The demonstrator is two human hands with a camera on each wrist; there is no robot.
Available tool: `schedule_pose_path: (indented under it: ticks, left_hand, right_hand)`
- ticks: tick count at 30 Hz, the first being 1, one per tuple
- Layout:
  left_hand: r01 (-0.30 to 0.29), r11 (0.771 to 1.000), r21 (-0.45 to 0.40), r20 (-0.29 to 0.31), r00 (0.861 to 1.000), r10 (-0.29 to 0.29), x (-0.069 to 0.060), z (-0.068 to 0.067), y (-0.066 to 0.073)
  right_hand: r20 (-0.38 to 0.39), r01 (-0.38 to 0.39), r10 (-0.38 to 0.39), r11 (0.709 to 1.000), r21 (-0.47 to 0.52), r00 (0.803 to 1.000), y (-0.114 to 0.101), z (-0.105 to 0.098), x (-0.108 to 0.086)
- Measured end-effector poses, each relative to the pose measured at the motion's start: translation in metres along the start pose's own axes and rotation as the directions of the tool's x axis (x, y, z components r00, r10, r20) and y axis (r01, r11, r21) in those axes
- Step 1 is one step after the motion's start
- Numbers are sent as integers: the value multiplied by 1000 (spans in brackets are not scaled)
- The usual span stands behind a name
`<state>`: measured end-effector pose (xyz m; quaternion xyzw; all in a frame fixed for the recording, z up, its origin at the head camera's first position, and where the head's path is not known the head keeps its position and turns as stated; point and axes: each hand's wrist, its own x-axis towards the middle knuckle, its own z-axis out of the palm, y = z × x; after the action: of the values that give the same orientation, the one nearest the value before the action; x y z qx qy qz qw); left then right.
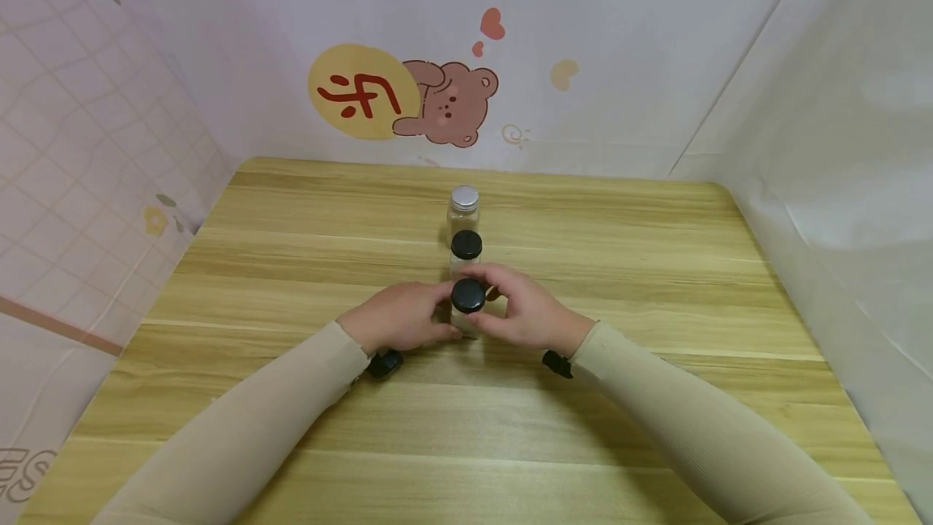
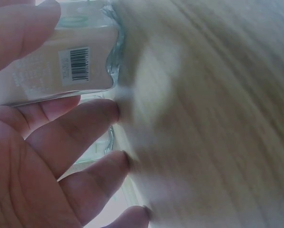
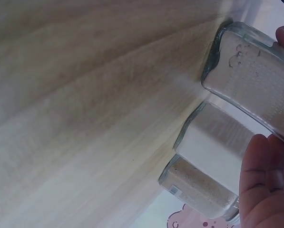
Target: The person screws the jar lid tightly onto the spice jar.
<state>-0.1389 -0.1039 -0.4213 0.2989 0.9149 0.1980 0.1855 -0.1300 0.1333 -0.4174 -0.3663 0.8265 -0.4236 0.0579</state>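
Observation:
A square glass jar with a black lid (image 1: 468,296) stands nearest to me, filled with pale beige powder. My left hand (image 1: 403,317) holds its left side, the thumb in front and a finger behind; its other fingers spread near the tabletop. From the right, my right hand (image 1: 530,310) grips the same jar near its top with thumb and fingers. Its barcode label (image 2: 75,65) shows in the left wrist view. Directly behind stands a second black-lidded jar of whitish powder (image 3: 213,135). Farthest back is a silver-lidded jar (image 1: 464,221) with brownish, grainy contents.
The three jars line up front to back on a wood-grain table (image 1: 466,444). A white cloth backdrop with a printed bear (image 1: 455,104) rises behind the table's far edge. Similar cloth hangs at both sides. Dark devices (image 1: 385,364) sit at both wrists.

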Motion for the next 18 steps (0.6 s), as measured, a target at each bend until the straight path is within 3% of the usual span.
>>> schedule_pose_path:
  ticks: [3, 12, 18]
  left_hand:
    - [6, 1000, -1, 3, 1000, -6, 0, 0, 0]
    - [11, 1000, -4, 6, 1000, -11, 1, 0, -1]
    - [10, 1000, 2, 7, 1000, -10, 1, 0, -1]
  right_hand:
    - [-4, 17, -17, 1000, 4, 1000, 0, 0, -1]
    - [-2, -36, 36, 999, 5, 999, -1, 0, 0]
    - [11, -13, 13, 1000, 6, 1000, 0, 0, 0]
